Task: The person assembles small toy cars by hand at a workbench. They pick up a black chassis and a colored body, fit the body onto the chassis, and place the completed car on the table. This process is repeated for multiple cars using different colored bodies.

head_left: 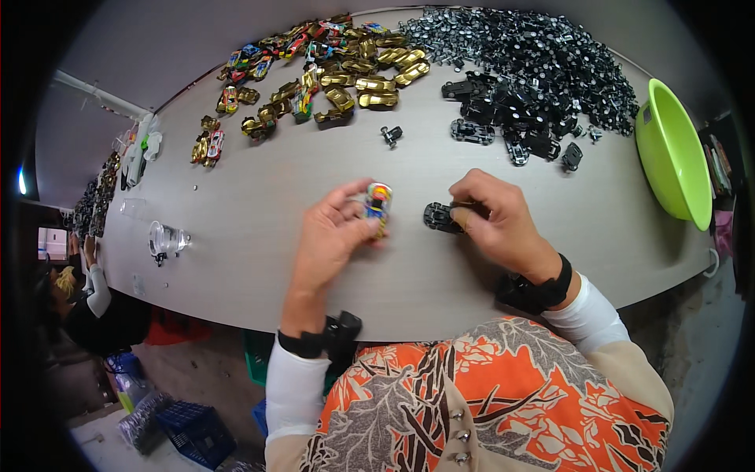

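Observation:
My left hand (334, 228) is closed around a small colourful toy car body (378, 203), yellow, red and blue, held above the table. To its right, my right hand (495, 220) pinches a black toy car chassis (440, 218) between thumb and fingers, low over the tabletop. A single small black wheeled part (391, 136) lies on the table beyond my hands. Farther back, gold toy car bodies (377, 84) are spread in a group with multicoloured ones among them. Several black chassis (473, 131) lie loose to the back right.
A large heap of small black and silver wheel parts (535, 63) covers the far right. A lime-green basin (668, 153) stands tilted at the right edge. A clear plastic cup (167, 237) lies on the left. Another person (86, 299) works at far left, beside a blue crate (195, 434).

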`<state>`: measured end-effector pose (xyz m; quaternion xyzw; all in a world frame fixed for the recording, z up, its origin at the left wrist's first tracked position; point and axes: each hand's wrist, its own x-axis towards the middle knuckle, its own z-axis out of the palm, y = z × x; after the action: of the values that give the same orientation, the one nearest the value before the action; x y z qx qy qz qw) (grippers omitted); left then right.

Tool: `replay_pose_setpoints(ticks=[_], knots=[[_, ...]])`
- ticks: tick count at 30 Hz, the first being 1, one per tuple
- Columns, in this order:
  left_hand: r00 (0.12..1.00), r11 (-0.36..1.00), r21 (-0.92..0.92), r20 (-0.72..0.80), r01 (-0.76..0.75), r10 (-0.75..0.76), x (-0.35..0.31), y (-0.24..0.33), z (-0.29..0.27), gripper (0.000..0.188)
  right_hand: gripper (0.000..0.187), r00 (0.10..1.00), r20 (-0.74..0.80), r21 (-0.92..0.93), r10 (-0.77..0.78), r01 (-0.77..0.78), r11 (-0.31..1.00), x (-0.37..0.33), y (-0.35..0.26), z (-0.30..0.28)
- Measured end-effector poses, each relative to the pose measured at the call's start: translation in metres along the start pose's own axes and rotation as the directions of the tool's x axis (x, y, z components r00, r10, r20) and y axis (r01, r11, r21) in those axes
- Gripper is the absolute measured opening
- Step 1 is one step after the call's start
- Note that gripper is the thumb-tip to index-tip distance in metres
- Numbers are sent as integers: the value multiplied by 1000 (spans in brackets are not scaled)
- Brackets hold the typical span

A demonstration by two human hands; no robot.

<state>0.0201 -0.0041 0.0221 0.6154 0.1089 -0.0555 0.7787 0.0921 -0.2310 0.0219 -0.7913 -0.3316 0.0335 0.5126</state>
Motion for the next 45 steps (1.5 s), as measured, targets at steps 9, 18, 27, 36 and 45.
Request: replay_pose_setpoints(ticks=[9,18,27,36,45], knots=[[982,974,-172,143,146,-122,-13,-9,30,47,25,958,-14,31,-285,286,958,-3,-28,9],[983,980,77,-23,-182,184,-17,-21,68,38,14,938,24,508,346,-309,804,-18,-15,15],[969,963,121,83,-241,232,-20,-18,80,39,15,925,72,620,372,-334,710,-15,-3,9],[854,212,901,253,-379,454,5,-18,66,37,17,871,196,452,451,-488,747,-5,21,-17],[993,868,485,7,-107,119,7,-17,73,36,21,1000,5,-28,-4,4,1000,-15,6,1]])
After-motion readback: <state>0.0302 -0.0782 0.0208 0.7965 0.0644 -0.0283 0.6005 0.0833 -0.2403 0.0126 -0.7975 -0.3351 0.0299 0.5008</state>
